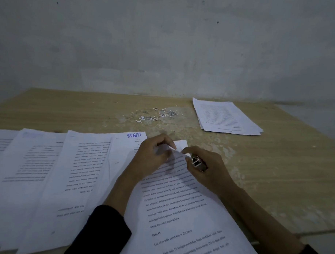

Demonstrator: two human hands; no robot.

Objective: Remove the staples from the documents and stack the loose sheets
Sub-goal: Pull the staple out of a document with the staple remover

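Note:
A stapled document (181, 201) of printed text lies in front of me on the wooden table (275, 178). My left hand (154, 155) pinches its top corner and lifts the top sheet there. My right hand (205, 168) grips a small metal staple remover (198, 163) beside that same corner, with its forefinger reaching to the paper's edge. Far right on the table lies a stack of loose sheets (227, 117). A scatter of pulled staples and paper bits (157, 115) lies in the middle at the back.
Several more documents (53, 178) are spread overlapping along the left, one stamped LUNAS (134, 134) in blue. A grey wall (166, 41) rises right behind the table. The table's right edge runs diagonally toward me.

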